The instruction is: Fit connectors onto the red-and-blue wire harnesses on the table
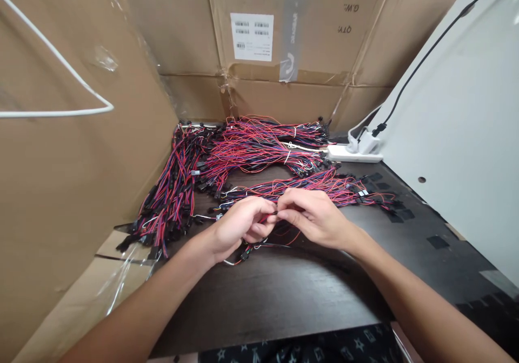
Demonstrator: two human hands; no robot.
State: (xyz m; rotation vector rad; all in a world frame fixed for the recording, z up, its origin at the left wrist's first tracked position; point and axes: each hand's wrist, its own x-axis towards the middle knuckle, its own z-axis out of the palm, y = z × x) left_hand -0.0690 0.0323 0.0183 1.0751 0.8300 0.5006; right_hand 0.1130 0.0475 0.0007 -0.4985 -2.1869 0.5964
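My left hand (247, 219) and my right hand (310, 214) meet over the dark table, fingertips pinched together on a thin wire (275, 214). Most of that wire is hidden by my fingers. Just beyond my hands lies a long bundle of red, blue and black wires (340, 187) with small white tags at its right end. Below my left hand, a dark connector (244, 255) with thin wires rests on the tabletop (259, 298).
Larger wire bundles (251, 146) lie at the back, and another heap (174, 179) runs along the left cardboard wall (101, 179). A white power strip (354, 154) with plugs sits back right beside a white panel (458, 136). Black tape patches mark the table's right side.
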